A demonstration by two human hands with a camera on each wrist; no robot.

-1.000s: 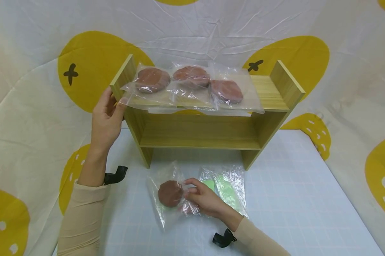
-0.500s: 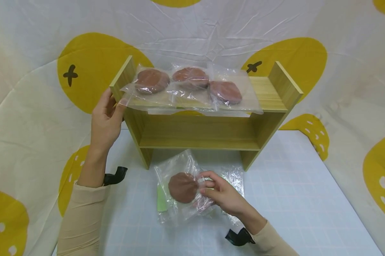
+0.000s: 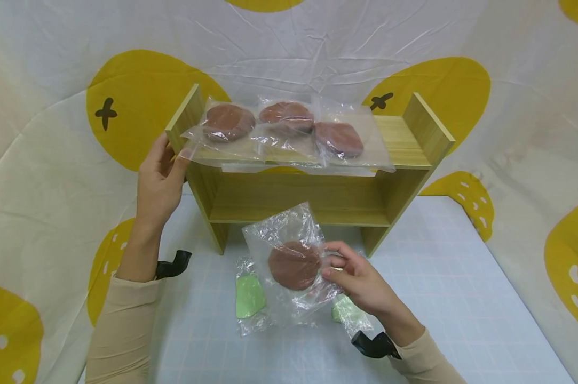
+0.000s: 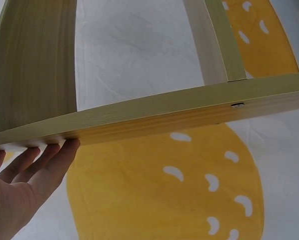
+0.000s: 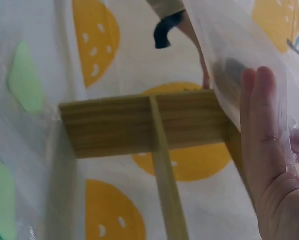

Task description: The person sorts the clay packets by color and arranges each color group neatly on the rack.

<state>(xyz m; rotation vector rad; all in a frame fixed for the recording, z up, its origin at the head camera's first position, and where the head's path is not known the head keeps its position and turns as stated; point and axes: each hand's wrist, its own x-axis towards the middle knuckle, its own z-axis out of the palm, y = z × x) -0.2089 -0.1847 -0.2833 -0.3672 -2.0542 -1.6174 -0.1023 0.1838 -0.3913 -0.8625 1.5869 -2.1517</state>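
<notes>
My right hand (image 3: pixel 361 280) pinches a bagged brown disc (image 3: pixel 293 265) before the lower front edge of the shelf (image 3: pixel 298 193); my left hand (image 3: pixel 159 184) holds straight fingers (image 4: pixel 59 162) against its left side.

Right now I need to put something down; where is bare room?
Free: the table right of the shelf; the lower board between the side panels; the top board between the rightmost bag and right panel.
Crowded: the top board elsewhere, under three bags, and the table in front, with bagged green pieces.
</notes>
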